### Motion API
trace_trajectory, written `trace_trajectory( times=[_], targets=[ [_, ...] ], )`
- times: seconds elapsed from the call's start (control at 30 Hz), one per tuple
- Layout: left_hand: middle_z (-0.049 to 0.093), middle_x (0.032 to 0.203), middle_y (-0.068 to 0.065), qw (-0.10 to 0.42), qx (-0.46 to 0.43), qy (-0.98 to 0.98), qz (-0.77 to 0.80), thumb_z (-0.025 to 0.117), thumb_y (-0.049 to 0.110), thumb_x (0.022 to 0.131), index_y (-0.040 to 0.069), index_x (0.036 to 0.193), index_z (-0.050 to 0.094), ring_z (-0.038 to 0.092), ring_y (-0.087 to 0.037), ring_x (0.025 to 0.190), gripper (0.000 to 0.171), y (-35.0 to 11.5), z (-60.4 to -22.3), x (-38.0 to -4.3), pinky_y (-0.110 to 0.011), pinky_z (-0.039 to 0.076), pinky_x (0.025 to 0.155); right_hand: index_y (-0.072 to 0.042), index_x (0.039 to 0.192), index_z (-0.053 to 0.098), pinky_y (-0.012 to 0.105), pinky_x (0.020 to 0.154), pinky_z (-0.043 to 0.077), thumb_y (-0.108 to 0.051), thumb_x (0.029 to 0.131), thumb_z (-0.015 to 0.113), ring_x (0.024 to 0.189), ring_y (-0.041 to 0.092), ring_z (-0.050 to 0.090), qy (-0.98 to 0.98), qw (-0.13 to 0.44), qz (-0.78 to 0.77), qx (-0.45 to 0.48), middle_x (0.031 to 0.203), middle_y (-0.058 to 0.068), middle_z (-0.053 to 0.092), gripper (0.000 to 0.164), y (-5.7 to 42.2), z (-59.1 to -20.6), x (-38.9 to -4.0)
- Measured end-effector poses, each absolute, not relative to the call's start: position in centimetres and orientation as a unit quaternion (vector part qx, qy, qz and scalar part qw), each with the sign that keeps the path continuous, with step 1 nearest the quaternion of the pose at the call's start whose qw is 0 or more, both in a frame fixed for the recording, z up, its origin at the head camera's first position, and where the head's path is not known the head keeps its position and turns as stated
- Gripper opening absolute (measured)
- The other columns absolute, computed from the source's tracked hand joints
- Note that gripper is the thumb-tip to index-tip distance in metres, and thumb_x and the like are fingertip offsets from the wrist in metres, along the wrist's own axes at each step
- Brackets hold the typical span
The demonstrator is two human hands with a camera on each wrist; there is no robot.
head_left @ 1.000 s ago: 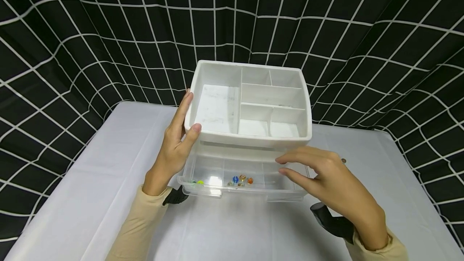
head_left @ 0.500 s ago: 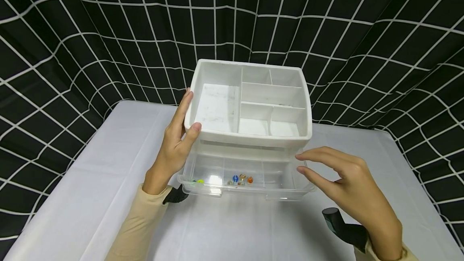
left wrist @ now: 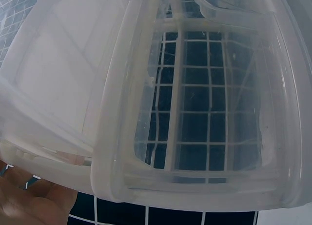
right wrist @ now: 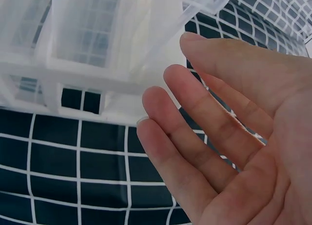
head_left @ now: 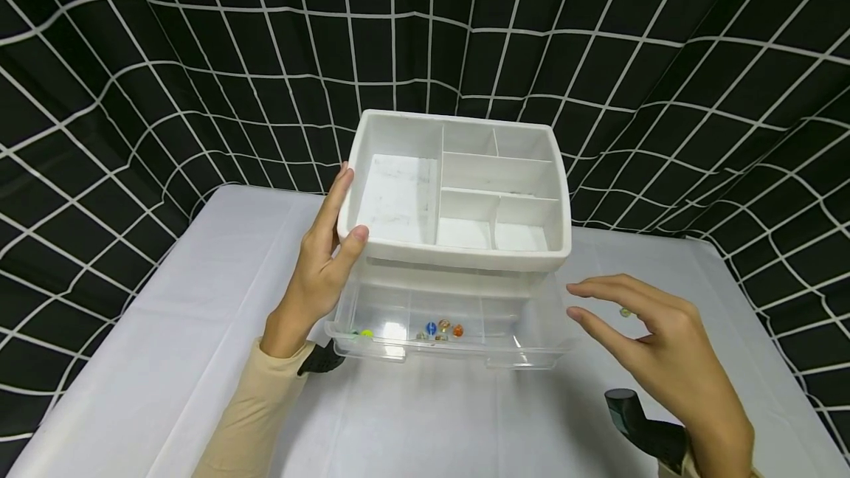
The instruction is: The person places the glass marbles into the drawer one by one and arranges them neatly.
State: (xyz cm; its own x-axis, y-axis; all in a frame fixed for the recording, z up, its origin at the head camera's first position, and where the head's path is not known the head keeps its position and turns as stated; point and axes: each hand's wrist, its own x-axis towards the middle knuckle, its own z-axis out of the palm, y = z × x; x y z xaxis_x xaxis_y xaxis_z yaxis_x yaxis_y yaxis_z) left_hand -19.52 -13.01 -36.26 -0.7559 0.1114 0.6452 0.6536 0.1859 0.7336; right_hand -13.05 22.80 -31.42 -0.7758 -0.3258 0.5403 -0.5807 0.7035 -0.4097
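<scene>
A white organizer box [head_left: 398, 249] with a divided top tray stands mid-table in the head view. From its front juts a clear plastic drawer [head_left: 501, 316] holding several small marbles; a blue marble [head_left: 432, 328] and an orange marble [head_left: 458, 330] lie near its middle, a yellow-green marble [head_left: 367, 333] at its left. My left hand [head_left: 319, 264] grips the box's left side, thumb on the front rim. Just right of the drawer, my right hand [head_left: 664, 345] hovers with thumb and fingers apart and holds nothing. Behind its index finger, a small greenish marble [head_left: 625, 312] lies on the table.
A white cloth [head_left: 199, 301] covers the table. Black fabric with a white grid [head_left: 425, 28] hangs behind and at both sides. Each wrist wears a black strap mount, the right mount [head_left: 640, 423] sticking out near the table's front.
My right hand has drawn back from over the drawer to the right. The marble on the table shows slightly nearer the front than a second ago. My left hand has stayed put.
</scene>
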Motion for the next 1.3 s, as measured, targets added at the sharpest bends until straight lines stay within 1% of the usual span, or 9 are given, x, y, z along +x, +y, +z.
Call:
trace_trajectory(
  times=[0.1, 0.17, 0.3, 0.4, 0.63, 0.83, 1.07, 1.2, 1.3],
  targets=[
    [0.014, 0.167, -0.006, 0.233, -0.260, -0.734, -0.583, 0.046, -0.002, 0.097, 0.004, 0.158, 0.021, 0.018, -0.019, 0.154, 0.066, -13.0, -36.3, -19.5, -0.024, 0.024, 0.122, -0.016, 0.102, 0.077, 0.008, 0.058, 0.051, 0.008, 0.065, 0.085, 0.098, -0.017, 0.057, -0.895, 0.231, 0.287, 0.250, 0.094, -0.002, 0.074, 0.045, 23.0, -31.7, -13.1],
    [0.014, 0.167, -0.006, 0.233, -0.259, -0.734, -0.583, 0.046, -0.002, 0.097, 0.004, 0.158, 0.021, 0.018, -0.020, 0.154, 0.066, -13.1, -36.3, -19.4, -0.023, 0.025, 0.122, -0.016, 0.102, 0.077, 0.007, 0.062, 0.052, 0.009, 0.065, 0.085, 0.099, -0.017, 0.057, -0.894, 0.235, 0.291, 0.249, 0.095, -0.002, 0.074, 0.045, 23.1, -32.0, -13.1],
    [0.014, 0.167, -0.006, 0.233, -0.258, -0.734, -0.584, 0.046, -0.002, 0.097, 0.004, 0.158, 0.021, 0.020, -0.020, 0.153, 0.066, -13.1, -36.3, -19.4, -0.022, 0.027, 0.120, -0.012, 0.102, 0.077, 0.002, 0.080, 0.048, 0.012, 0.064, 0.084, 0.102, -0.016, 0.058, -0.886, 0.244, 0.304, 0.250, 0.095, -0.002, 0.074, 0.045, 23.5, -32.6, -13.3],
    [0.014, 0.167, -0.005, 0.233, -0.258, -0.733, -0.584, 0.046, -0.002, 0.097, 0.005, 0.158, 0.021, 0.020, -0.020, 0.153, 0.067, -13.0, -36.3, -19.4, -0.023, 0.027, 0.121, -0.010, 0.101, 0.077, 0.001, 0.087, 0.044, 0.012, 0.064, 0.084, 0.102, -0.016, 0.058, -0.885, 0.247, 0.307, 0.247, 0.095, -0.004, 0.074, 0.044, 23.9, -33.0, -13.6],
    [0.014, 0.167, -0.005, 0.232, -0.259, -0.733, -0.586, 0.046, -0.002, 0.096, 0.004, 0.158, 0.021, 0.023, -0.021, 0.152, 0.067, -13.0, -36.3, -19.4, -0.022, 0.030, 0.119, -0.011, 0.103, 0.077, 0.000, 0.078, 0.046, 0.009, 0.069, 0.082, 0.098, -0.016, 0.059, -0.893, 0.241, 0.306, 0.227, 0.098, -0.014, 0.072, 0.040, 25.0, -33.3, -14.0],
    [0.014, 0.167, -0.007, 0.235, -0.260, -0.733, -0.583, 0.046, -0.002, 0.097, 0.004, 0.158, 0.021, 0.021, -0.021, 0.153, 0.066, -12.9, -36.2, -19.4, -0.023, 0.028, 0.120, -0.009, 0.103, 0.077, 0.000, 0.082, 0.045, 0.011, 0.072, 0.080, 0.096, -0.015, 0.060, -0.890, 0.244, 0.317, 0.218, 0.100, -0.020, 0.070, 0.037, 25.8, -33.5, -14.4],
    [0.014, 0.167, -0.005, 0.236, -0.260, -0.734, -0.582, 0.045, -0.002, 0.096, 0.004, 0.158, 0.021, 0.022, -0.021, 0.152, 0.066, -12.9, -36.2, -19.4, -0.023, 0.029, 0.119, -0.004, 0.103, 0.076, -0.003, 0.085, 0.042, 0.008, 0.079, 0.076, 0.093, -0.018, 0.059, -0.894, 0.248, 0.326, 0.180, 0.102, -0.036, 0.062, 0.027, 27.3, -34.1, -15.0],
    [0.015, 0.167, -0.005, 0.237, -0.260, -0.736, -0.579, 0.046, -0.002, 0.097, 0.004, 0.158, 0.021, 0.021, -0.021, 0.153, 0.066, -12.9, -36.2, -19.4, -0.023, 0.028, 0.121, -0.003, 0.103, 0.076, -0.004, 0.087, 0.038, 0.004, 0.082, 0.075, 0.092, -0.021, 0.058, -0.898, 0.247, 0.329, 0.153, 0.100, -0.040, 0.060, 0.022, 27.9, -34.5, -15.3],
    [0.015, 0.167, -0.005, 0.237, -0.259, -0.736, -0.579, 0.046, -0.002, 0.097, 0.004, 0.158, 0.021, 0.020, -0.020, 0.153, 0.066, -13.0, -36.2, -19.4, -0.023, 0.028, 0.120, -0.004, 0.104, 0.076, -0.005, 0.088, 0.038, 0.002, 0.083, 0.075, 0.091, -0.021, 0.058, -0.900, 0.242, 0.335, 0.140, 0.099, -0.039, 0.060, 0.022, 28.2, -34.7, -15.5]
  ],
)
